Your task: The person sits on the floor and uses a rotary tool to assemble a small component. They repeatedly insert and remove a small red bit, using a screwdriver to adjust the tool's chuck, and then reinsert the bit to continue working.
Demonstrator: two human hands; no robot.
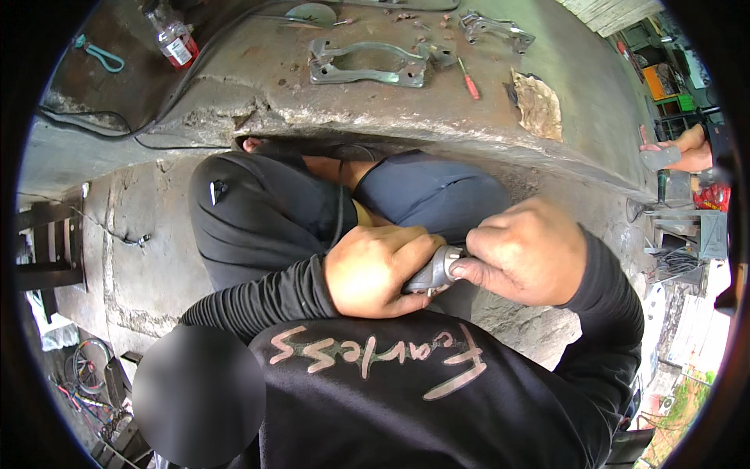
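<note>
My left hand (383, 270) is wrapped around the body of a grey power tool with a rounded metal head (434, 270), which looks like an angle grinder. Closed against the tool's right end is my right hand (527, 254), thumb and fingers pinched together there. Whatever small part those fingertips grip is hidden. I hold the tool in front of my chest, above my bent legs (430, 191). A dark cord (341, 203) runs down over my legs near the left hand.
On the concrete ledge ahead lie a metal bracket (367, 76), a smaller bracket (498, 31), a red-handled screwdriver (469, 80) and a crumpled brown sheet (538, 108). A bottle of red liquid (175, 39) stands far left. Another person's hand (691, 150) holds something grey at right.
</note>
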